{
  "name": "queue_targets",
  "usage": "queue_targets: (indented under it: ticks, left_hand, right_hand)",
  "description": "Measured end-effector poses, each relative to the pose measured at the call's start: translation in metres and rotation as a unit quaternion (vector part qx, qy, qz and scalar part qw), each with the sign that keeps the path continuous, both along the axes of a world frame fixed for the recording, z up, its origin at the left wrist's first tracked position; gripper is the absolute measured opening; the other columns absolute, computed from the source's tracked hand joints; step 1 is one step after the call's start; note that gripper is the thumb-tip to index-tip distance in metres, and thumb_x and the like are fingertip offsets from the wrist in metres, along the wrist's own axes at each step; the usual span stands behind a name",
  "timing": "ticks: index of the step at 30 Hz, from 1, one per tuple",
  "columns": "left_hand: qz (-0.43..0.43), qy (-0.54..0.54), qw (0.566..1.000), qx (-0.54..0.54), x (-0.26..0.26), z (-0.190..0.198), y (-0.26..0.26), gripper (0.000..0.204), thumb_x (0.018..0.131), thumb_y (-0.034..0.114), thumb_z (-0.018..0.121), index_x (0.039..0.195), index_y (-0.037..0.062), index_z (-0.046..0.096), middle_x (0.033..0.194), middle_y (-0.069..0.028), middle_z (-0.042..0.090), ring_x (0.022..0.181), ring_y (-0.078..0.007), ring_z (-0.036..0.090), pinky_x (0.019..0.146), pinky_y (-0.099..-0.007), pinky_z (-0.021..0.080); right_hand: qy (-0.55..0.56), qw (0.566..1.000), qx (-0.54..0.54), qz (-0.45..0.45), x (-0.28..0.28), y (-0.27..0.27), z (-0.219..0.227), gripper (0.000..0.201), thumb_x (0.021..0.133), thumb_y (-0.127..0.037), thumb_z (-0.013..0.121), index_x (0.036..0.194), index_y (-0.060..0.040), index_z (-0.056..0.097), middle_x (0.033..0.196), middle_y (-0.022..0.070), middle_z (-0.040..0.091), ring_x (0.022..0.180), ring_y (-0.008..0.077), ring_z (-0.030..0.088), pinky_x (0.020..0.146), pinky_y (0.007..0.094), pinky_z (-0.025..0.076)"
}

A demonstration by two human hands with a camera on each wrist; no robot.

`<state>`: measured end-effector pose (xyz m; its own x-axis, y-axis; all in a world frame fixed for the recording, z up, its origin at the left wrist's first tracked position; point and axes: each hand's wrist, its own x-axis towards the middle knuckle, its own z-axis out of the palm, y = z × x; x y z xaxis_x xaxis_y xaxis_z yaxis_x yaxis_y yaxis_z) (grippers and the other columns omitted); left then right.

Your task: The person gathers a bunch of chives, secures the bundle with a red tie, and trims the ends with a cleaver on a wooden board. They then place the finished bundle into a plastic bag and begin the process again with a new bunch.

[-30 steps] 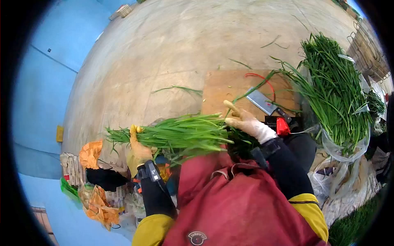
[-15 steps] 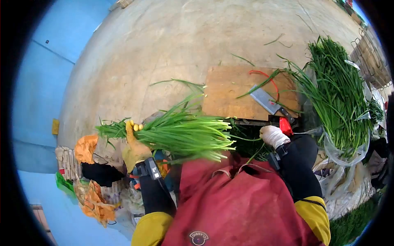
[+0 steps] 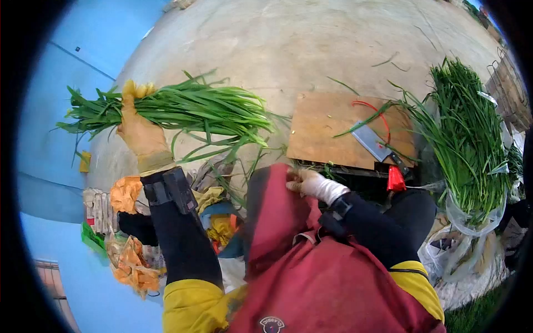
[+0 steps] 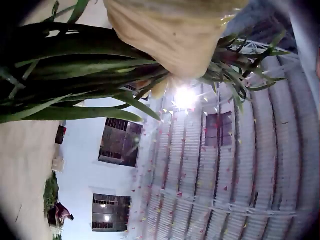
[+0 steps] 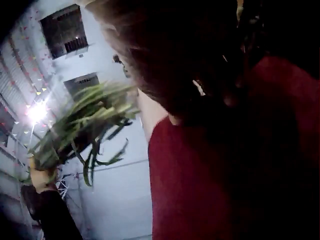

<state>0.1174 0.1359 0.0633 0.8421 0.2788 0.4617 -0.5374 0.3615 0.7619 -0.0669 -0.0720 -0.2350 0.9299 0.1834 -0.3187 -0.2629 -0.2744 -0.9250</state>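
My gloved left hand [image 3: 141, 125] grips a bunch of garlic chives [image 3: 205, 108] near its left end, raised over the floor to the left. The pale stem ends point right. In the left wrist view the glove [image 4: 175, 35] wraps the flat leaves [image 4: 75, 65]. My gloved right hand [image 3: 316, 186] is at the upper edge of the red apron [image 3: 333, 266], fingers bent against the cloth. The right wrist view is dark there, and I cannot tell whether the fingers pinch the apron.
A cleaver [image 3: 372, 141] and a red strap [image 3: 383, 119] lie on a wooden board [image 3: 316, 127]. To the right is a large heap of chives [image 3: 466, 139] in clear plastic. Orange bags [image 3: 133, 272] and cloths lie at the lower left. Stray leaves are scattered on the floor [image 3: 311, 50].
My left hand has carried the chives up and to the left. My right hand, which held a thin stalk beside the board, has moved left to the apron; the stalk no longer shows.
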Motion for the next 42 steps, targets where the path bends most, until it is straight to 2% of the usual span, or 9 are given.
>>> queue_targets:
  ticks: [11,13,17,23,27,29,33,37,42]
  left_hand:
    - [-0.031,-0.021,0.999,0.017,0.016,0.051,0.009,0.021,0.089,0.015,0.07,0.098,-0.0028,0.068,0.086,-0.0111,0.067,0.076,-0.0242,0.065,0.074,-0.0378,0.057]
    - [-0.072,-0.039,0.997,0.012,0.016,0.067,0.01,0.021,0.089,0.016,0.07,0.099,-0.0024,0.068,0.087,-0.0107,0.067,0.077,-0.0238,0.065,0.075,-0.0374,0.057]
    - [-0.086,-0.061,0.994,0.024,0.0,0.089,0.007,0.024,0.087,0.019,0.073,0.099,-0.0014,0.069,0.085,-0.0102,0.067,0.079,-0.0227,0.065,0.077,-0.0373,0.056]
    - [-0.144,-0.027,0.989,-0.006,-0.014,0.075,0.007,0.023,0.085,0.016,0.075,0.094,-0.0035,0.067,0.082,-0.0109,0.067,0.077,-0.0227,0.066,0.074,-0.0355,0.057]
    - [-0.095,-0.039,0.995,-0.007,-0.03,0.058,-0.005,0.021,0.086,0.016,0.074,0.096,-0.0017,0.067,0.084,-0.0105,0.067,0.076,-0.0234,0.066,0.072,-0.0375,0.058]
    - [-0.128,-0.047,0.991,-0.02,-0.033,0.048,-0.007,0.02,0.088,0.016,0.072,0.098,0.0001,0.067,0.086,-0.01,0.067,0.076,-0.0239,0.066,0.072,-0.039,0.058]
    - [-0.214,-0.041,0.975,-0.035,-0.055,0.031,-0.004,0.026,0.093,0.025,0.066,0.103,0.0014,0.064,0.084,-0.0053,0.062,0.081,-0.0202,0.059,0.081,-0.0379,0.052]
    - [-0.138,0.033,0.99,-0.024,-0.093,0.018,-0.007,0.019,0.097,0.028,0.06,0.094,0.0094,0.057,0.086,0.0007,0.054,0.083,-0.0139,0.054,0.088,-0.0344,0.048]
    - [-0.189,0.139,0.969,-0.078,-0.093,-0.08,0.018,0.022,0.096,0.03,0.061,0.087,0.0117,0.056,0.08,0.0008,0.054,0.078,-0.0144,0.054,0.081,-0.0319,0.047]
  right_hand:
    - [-0.312,0.94,-0.022,-0.135,0.065,0.093,0.087,0.019,0.088,-0.022,0.061,0.099,-0.0075,0.067,0.097,0.0196,0.066,0.092,0.0401,0.063,0.08,0.0457,0.05]
    - [-0.406,0.892,0.163,-0.114,0.077,0.128,0.107,0.02,0.086,-0.008,0.059,0.104,-0.0056,0.068,0.096,0.0174,0.067,0.089,0.0373,0.064,0.078,0.0427,0.052]
    - [-0.495,0.855,-0.06,0.146,0.056,0.159,0.126,0.042,0.085,-0.011,0.061,0.127,-0.0164,0.062,0.105,0.0183,0.064,0.094,0.0364,0.062,0.082,0.0444,0.05]
    - [-0.431,0.894,-0.003,0.126,0.028,0.114,0.078,0.051,0.086,-0.022,0.06,0.136,-0.0156,0.054,0.109,0.0192,0.064,0.096,0.0363,0.063,0.081,0.0456,0.052]
    - [-0.296,0.915,-0.254,0.107,0.005,0.046,0.071,0.054,0.089,-0.033,0.058,0.138,-0.0125,0.051,0.125,0.0207,0.058,0.103,0.0377,0.062,0.089,0.0436,0.051]
    - [-0.387,0.893,-0.217,0.079,-0.012,0.027,0.042,0.055,0.091,-0.035,0.057,0.141,-0.0126,0.049,0.135,0.0207,0.053,0.114,0.036,0.06,0.098,0.0401,0.047]
    - [0.102,0.987,0.106,-0.067,-0.055,-0.026,0.033,0.037,0.099,-0.029,0.054,0.125,-0.005,0.062,0.11,0.0083,0.068,0.097,0.0177,0.062,0.089,0.0301,0.049]
    - [-0.003,0.951,0.176,-0.253,-0.094,-0.091,0.024,0.032,0.097,-0.029,0.06,0.121,-0.0087,0.066,0.1,-0.0019,0.067,0.084,0.0072,0.057,0.073,0.0237,0.046]
    - [-0.022,0.834,0.508,-0.212,-0.098,-0.083,0.055,0.05,0.1,-0.04,0.052,0.137,-0.0075,0.052,0.125,0.0064,0.061,0.118,0.0171,0.052,0.099,0.035,0.042]
